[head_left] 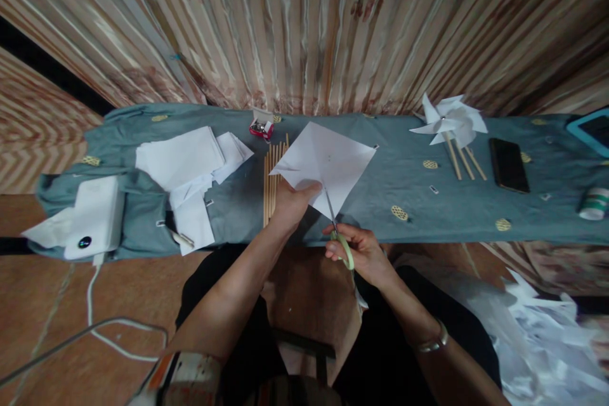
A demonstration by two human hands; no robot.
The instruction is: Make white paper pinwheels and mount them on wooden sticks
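The left grip (291, 203) is pinching a white paper sheet (342, 155) over the cloth-covered surface (399, 177), and the right grip (359, 247) is holding green-handled scissors (350, 256). The blades are reaching in from the sheet's near corner, so the step seemingly is cutting a slit; the next move is probably calling for a steady sheet, with the left grip avoiding the blade tips. Wooden sticks (270, 177), partly hidden by the sheet's left corner, are perhaps crowding that side. A red box (261, 129) is sitting beyond; pinwheels (450, 122) and a phone (509, 165) are lying rightward, well apart.

Dim, soft light; wide-angle stretch; curtain (304, 32) edges blurred.
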